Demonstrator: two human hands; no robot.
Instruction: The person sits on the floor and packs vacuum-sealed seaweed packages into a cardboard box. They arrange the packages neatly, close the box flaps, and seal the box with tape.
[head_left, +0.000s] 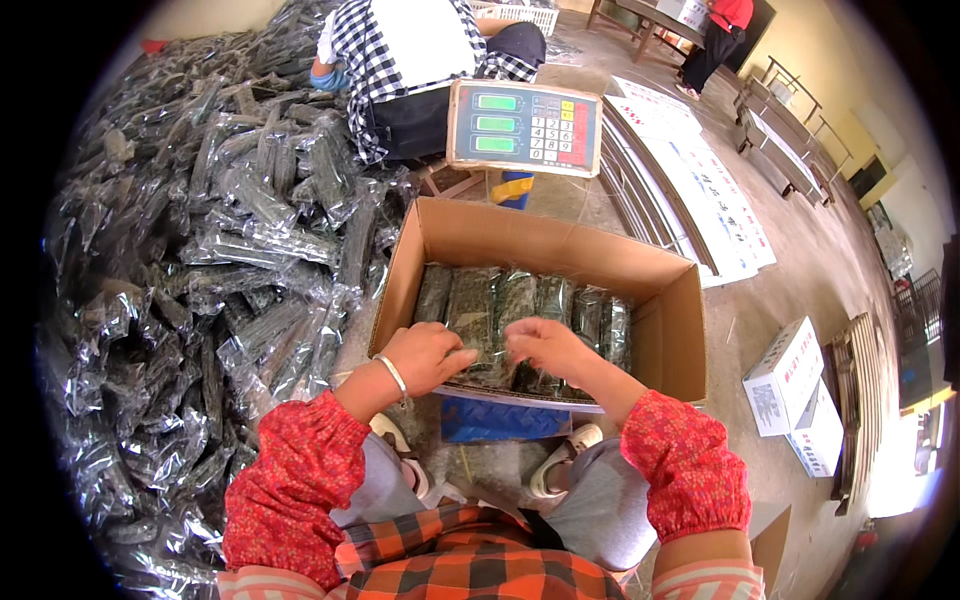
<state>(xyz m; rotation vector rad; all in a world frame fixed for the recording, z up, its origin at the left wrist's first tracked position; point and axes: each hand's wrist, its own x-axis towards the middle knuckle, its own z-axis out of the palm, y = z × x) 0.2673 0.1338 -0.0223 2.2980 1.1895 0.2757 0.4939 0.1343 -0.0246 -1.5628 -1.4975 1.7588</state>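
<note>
An open cardboard carton (555, 232) stands before me with a row of dark, film-wrapped bundles (472, 300) in it. The bundles lie side by side, and bare cardboard shows at the carton's right end. My left hand (424, 356) is over the near left part of the row, thumb and fingers apart, with nothing seen between them. Above the middle of the row, my right hand (546, 346) has its fingers curled and slightly blurred; whether they pinch any film is unclear. Under the carton shows a blue scale platform (506, 418).
The scale's display panel (525, 127) rises behind the carton. A large heap of wrapped bundles (247, 247) covers the left floor. A person in a checked shirt (420, 75) sits ahead. Flattened cartons (690, 187) and white boxes (787, 382) lie right; another person (720, 45) stands far off.
</note>
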